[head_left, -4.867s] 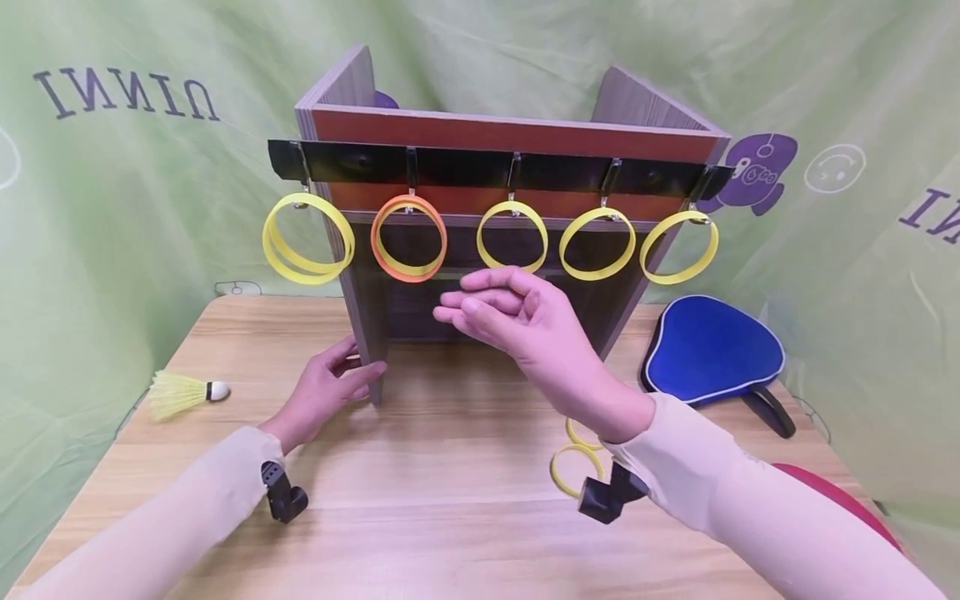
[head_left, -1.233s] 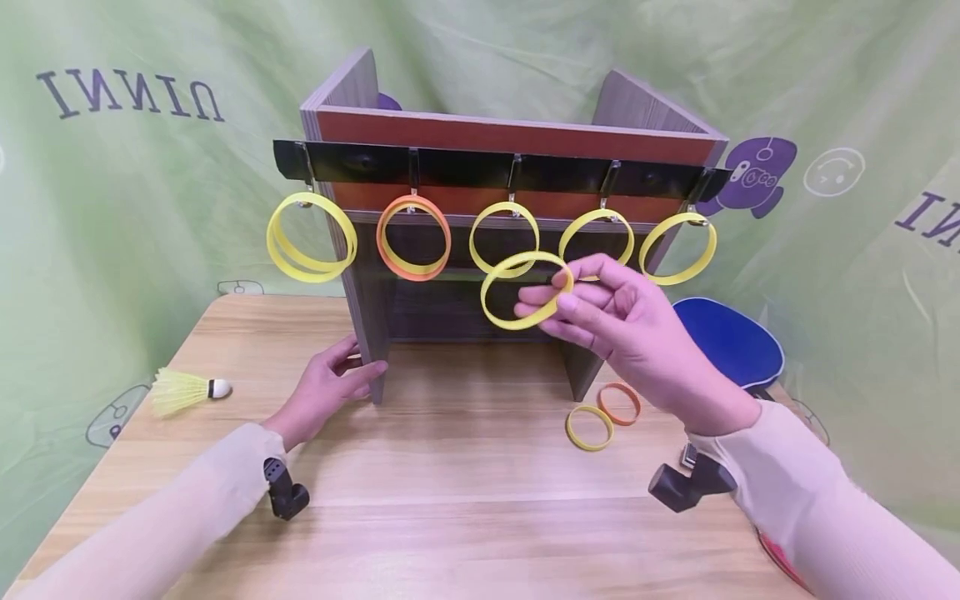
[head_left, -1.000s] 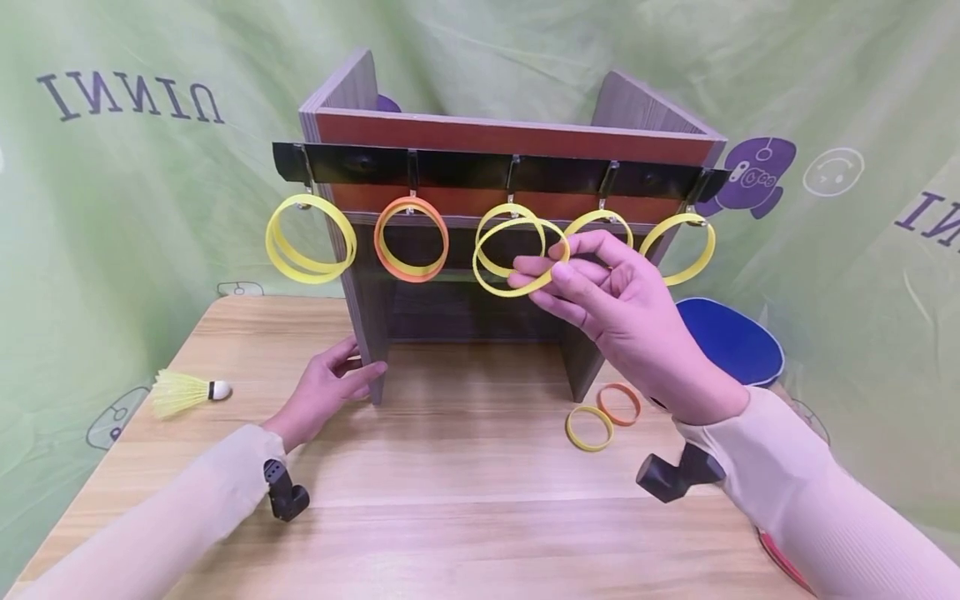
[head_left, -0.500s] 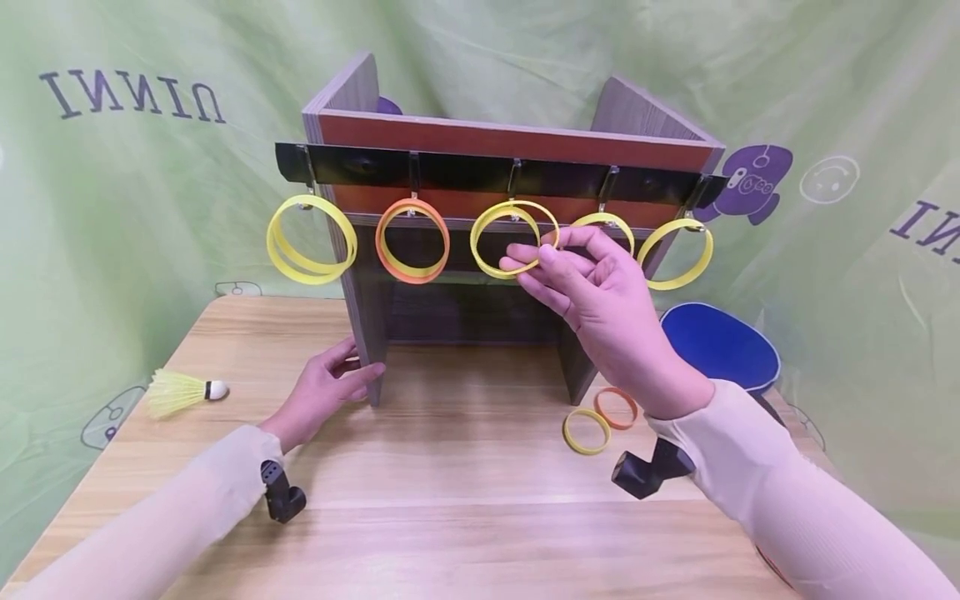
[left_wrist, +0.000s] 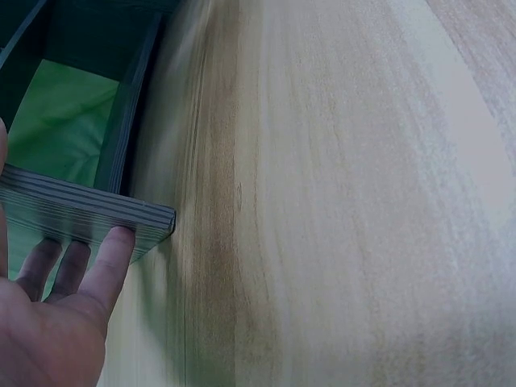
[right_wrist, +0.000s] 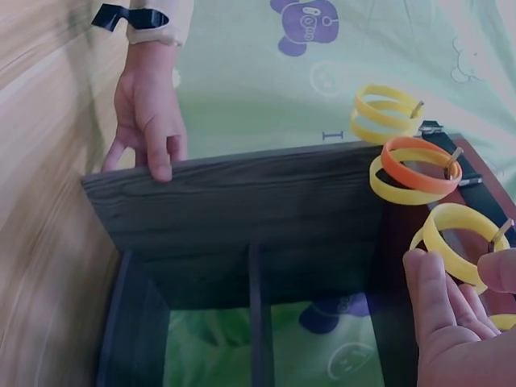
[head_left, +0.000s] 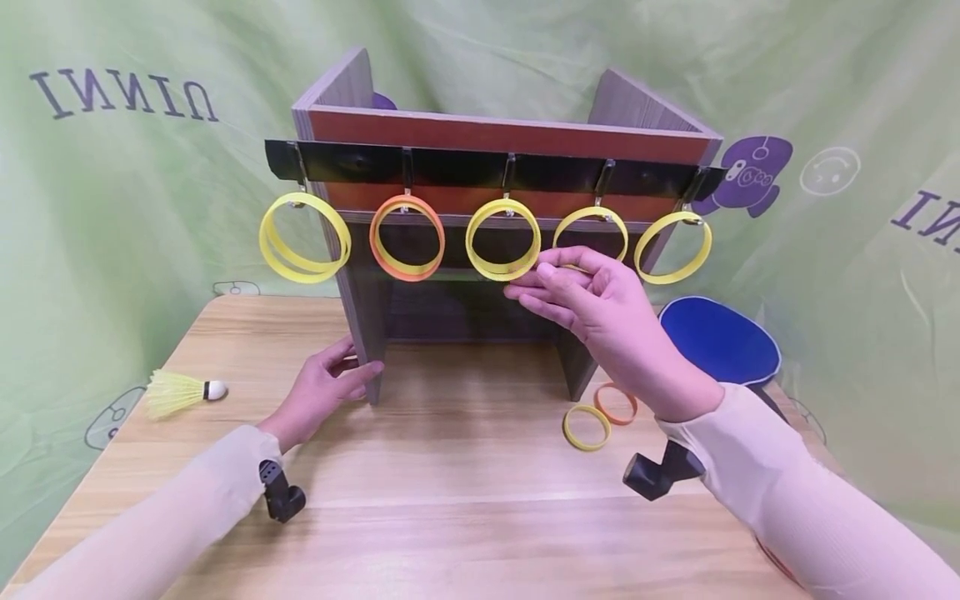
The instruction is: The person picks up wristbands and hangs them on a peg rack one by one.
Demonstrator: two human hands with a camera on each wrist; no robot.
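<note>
My left hand [head_left: 326, 392] grips the front edge of the left side panel [head_left: 363, 333] of a grey wooden shelf; the left wrist view shows fingers against the panel. Beside the middle hook my right hand [head_left: 600, 308] stands with its fingertips close to two yellow wristbands [head_left: 501, 274] that hang there. In the right wrist view its thumb and fingers are apart at the lower rim of those wristbands [right_wrist: 443, 238]. An orange wristband [head_left: 408, 277] hangs with a yellow one to the left. Yellow wristbands [head_left: 300, 273] hang on the far left hook, and on both right hooks.
A black hook strip [head_left: 457, 169] runs across the shelf front. On the table lie a yellow wristband [head_left: 588, 447], an orange one touching or close to it, a shuttlecock [head_left: 180, 392] at left and a blue case [head_left: 720, 342] at right. A green curtain [head_left: 510, 50] stands behind.
My right hand has brought a yellow wristband up to the middle hook, where two now hang together, and its fingers have come off it. The left hand keeps its hold on the panel.
</note>
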